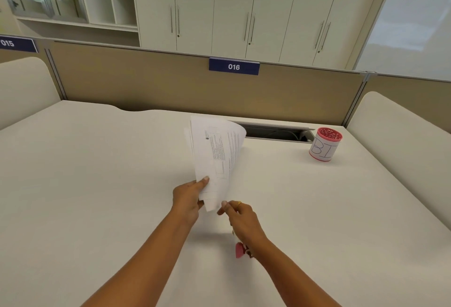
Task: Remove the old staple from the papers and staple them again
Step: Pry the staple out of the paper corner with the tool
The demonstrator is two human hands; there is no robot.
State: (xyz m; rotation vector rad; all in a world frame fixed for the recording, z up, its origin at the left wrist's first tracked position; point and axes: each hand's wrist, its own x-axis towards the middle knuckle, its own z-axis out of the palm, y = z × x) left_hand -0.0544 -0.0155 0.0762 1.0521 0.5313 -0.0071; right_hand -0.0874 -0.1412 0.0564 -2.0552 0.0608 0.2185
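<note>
A few white printed papers [214, 155] are held up over the desk, fanning apart at the top. My left hand [189, 197] grips them near the lower corner, thumb on the front sheet. My right hand [238, 216], with a ring on one finger, pinches at that same lower corner with thumb and fingertips. The staple is too small to see. A pink tool [239, 250] lies on the desk under my right wrist and is mostly hidden, so I cannot tell what it is.
A pink cup [324, 145] wrapped in lettered white paper stands at the back right of the white desk [97, 184]. Beside it is an open cable slot [275, 132]. A tan partition [146, 79] labelled 016 closes the back.
</note>
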